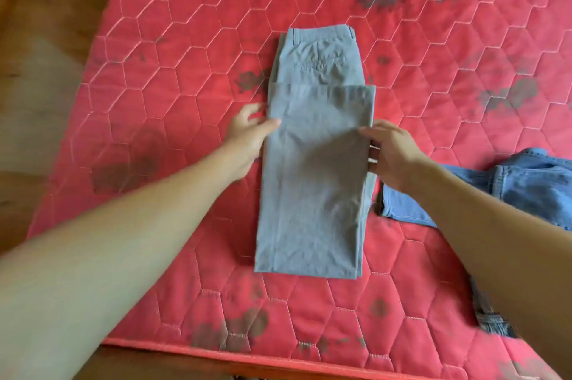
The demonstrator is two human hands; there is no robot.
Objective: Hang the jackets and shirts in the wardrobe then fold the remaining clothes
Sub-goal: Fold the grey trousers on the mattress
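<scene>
- Two bare hands reach out over a red quilted mattress [173,76], one at each long edge of grey trousers [315,163].
- Trousers lie flat near the middle of the mattress, legs stacked and folded up over the seat; the waistband points away from the person and the fold sits at the near end.
- The upper layer's hem edge crosses the garment below the back pocket; waistband and pocket stay uncovered.
- Left hand [247,141]: at the left edge of the trousers, thumb on top of the upper layer, fingers spread beside and partly under the edge. The grip looks like a loose pinch; whether cloth is actually clamped cannot be told.
- Right hand [393,153]: at the right edge, thumb lying on the upper layer, fingers curled down along the edge. Again, a firm grip on the cloth cannot be confirmed.
- Both forearms enter from the near corners of the view.
- Jeans [532,184] lie crumpled on the mattress to the right, partly hidden behind the right forearm; one leg end reaches close to the trousers' right edge.
- Mattress surface shows hexagon stitching and several dark stains.
- Wooden floor [40,76] is visible left of the mattress and along its near edge.
</scene>
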